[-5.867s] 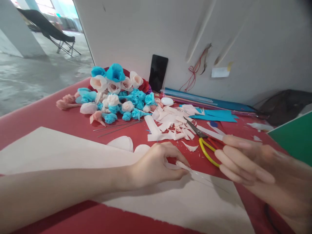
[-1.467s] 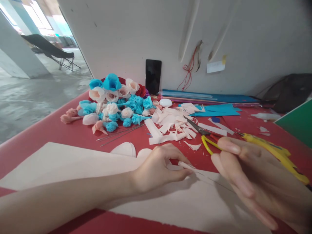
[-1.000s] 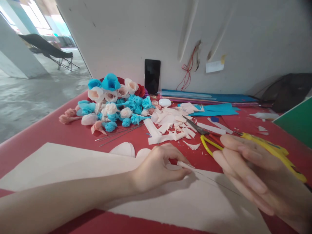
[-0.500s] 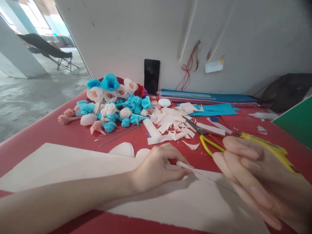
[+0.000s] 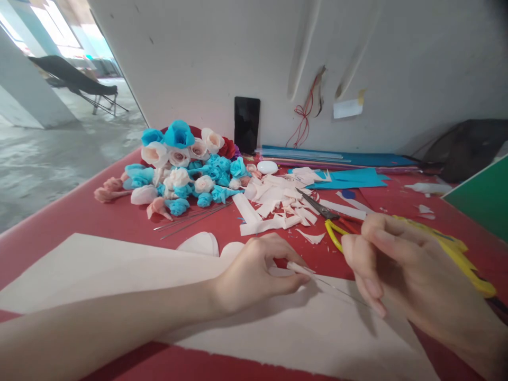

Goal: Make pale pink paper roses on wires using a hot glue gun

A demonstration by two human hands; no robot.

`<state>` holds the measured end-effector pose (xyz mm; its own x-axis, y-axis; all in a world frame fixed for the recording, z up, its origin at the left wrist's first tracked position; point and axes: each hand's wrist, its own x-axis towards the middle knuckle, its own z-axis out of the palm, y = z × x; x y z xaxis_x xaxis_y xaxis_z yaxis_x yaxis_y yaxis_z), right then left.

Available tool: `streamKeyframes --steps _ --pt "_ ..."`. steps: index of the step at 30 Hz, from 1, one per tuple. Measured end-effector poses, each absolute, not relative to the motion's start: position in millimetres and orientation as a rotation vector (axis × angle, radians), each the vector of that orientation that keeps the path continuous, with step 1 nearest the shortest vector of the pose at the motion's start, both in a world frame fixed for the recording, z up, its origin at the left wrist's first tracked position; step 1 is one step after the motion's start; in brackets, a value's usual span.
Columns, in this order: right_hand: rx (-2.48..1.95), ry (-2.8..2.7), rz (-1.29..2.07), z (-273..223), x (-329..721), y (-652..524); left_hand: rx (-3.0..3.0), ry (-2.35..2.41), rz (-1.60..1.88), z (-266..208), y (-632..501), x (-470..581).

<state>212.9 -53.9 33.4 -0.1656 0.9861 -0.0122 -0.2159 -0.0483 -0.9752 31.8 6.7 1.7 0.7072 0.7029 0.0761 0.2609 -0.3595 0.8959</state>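
My left hand (image 5: 262,275) rests over a large sheet of cream paper (image 5: 130,270), its thumb and fingers pinched round a paper-wrapped wire (image 5: 297,268). White paper covers the pinched end; the thin bare wire slants down to the right, towards my right hand (image 5: 408,270). That hand hovers over the sheet's right part with its fingers curled and the thumb against the index finger. Whether anything lies between them is hidden. Rounded cream paper pieces (image 5: 198,243) stick out at the sheet's far edge, beyond my left wrist.
Blue, white and pink paper flowers (image 5: 178,169) are heaped at the back left, with loose wires (image 5: 194,218) before them. Cream paper scraps (image 5: 273,201), scissors (image 5: 323,209) and a yellow-handled tool (image 5: 456,243) lie beyond my hands. A phone (image 5: 246,124) leans on the wall.
My right hand has turned and its fingers have curled in, with the thumb now against the index finger. My left hand and the paper-wrapped wire have stayed in place.
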Motion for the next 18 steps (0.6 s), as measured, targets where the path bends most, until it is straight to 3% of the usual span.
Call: streamKeyframes --steps 18 --pt "-0.839 -1.082 1.514 35.3 210.2 -54.5 1.961 0.709 0.580 1.3 7.8 32.2"
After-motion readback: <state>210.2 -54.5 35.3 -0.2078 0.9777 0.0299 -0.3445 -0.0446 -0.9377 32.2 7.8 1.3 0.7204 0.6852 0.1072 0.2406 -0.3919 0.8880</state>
